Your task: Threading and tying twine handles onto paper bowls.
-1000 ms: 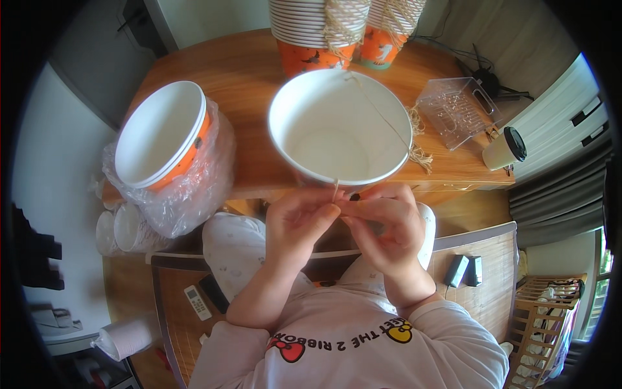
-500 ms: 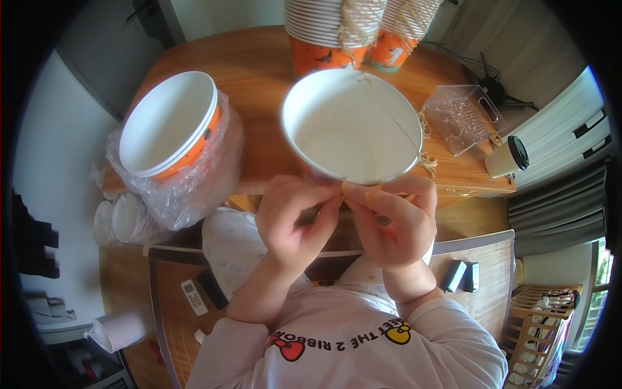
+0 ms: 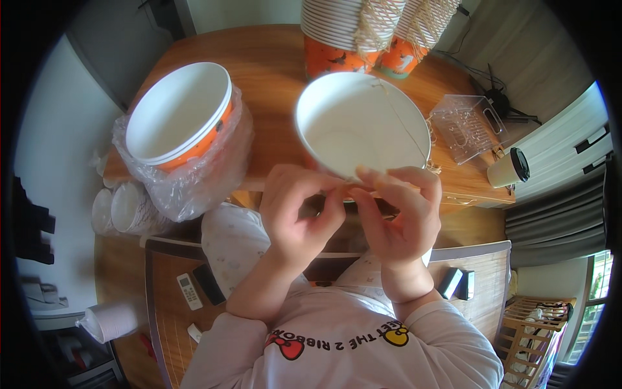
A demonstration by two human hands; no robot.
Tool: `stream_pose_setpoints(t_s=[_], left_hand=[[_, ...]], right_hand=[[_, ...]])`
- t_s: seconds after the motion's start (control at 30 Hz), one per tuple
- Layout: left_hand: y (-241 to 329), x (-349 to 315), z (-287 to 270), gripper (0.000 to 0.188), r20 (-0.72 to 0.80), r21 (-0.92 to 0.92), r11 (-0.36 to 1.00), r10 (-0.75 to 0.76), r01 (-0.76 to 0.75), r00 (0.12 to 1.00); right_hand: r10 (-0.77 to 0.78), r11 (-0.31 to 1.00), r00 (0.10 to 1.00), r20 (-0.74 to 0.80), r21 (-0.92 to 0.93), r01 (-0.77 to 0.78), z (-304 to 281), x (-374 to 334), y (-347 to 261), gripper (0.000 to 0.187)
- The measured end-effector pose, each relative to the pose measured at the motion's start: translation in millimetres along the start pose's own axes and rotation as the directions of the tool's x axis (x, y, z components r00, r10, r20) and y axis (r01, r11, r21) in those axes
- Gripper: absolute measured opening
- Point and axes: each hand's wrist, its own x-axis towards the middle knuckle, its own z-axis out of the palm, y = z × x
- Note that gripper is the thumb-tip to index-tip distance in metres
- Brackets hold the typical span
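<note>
Head view: a white paper bucket (image 3: 363,123) is held up near the front edge of the wooden worktop (image 3: 265,58), just past both hands. A thin string (image 3: 402,123) is seen stretched across its open top, from the far rim to the near rim. The left hand (image 3: 299,211) and the right hand (image 3: 396,217) are pinched together at the near rim — the string end seems to be gripped between the fingertips, though the end itself is too small to be made out. So the far end looks fixed already, and the near end looks not yet done. A stack of the same buckets in a clear plastic bag (image 3: 181,120) is set well to the left — another tall stack with string (image 3: 372,29) is stood behind.
</note>
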Motion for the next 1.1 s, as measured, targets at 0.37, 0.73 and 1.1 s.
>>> stream_pose_setpoints(t_s=[0.37,0.73,1.1], left_hand=[[5.7,-0.2,0.2,0.021,0.003,-0.081,0.991,-0.109,0.109,0.994],[2.3,-2.1,-6.4,0.011,0.039,-0.096,0.995,-0.006,0.009,0.999],[2.5,1.3,-8.3,0.016,0.010,0.003,0.997,0.076,-0.076,0.997]], right_hand=[[-0.096,0.986,0.994,0.041,-0.133,0.101,-2.2,-4.1,2.9,0.040],[0.060,0.998,0.991,0.119,0.001,-0.061,-5.0,4.8,-5.2,0.040],[0.207,0.971,0.972,0.110,0.099,-0.218,-6.4,5.1,-9.8,0.028]])
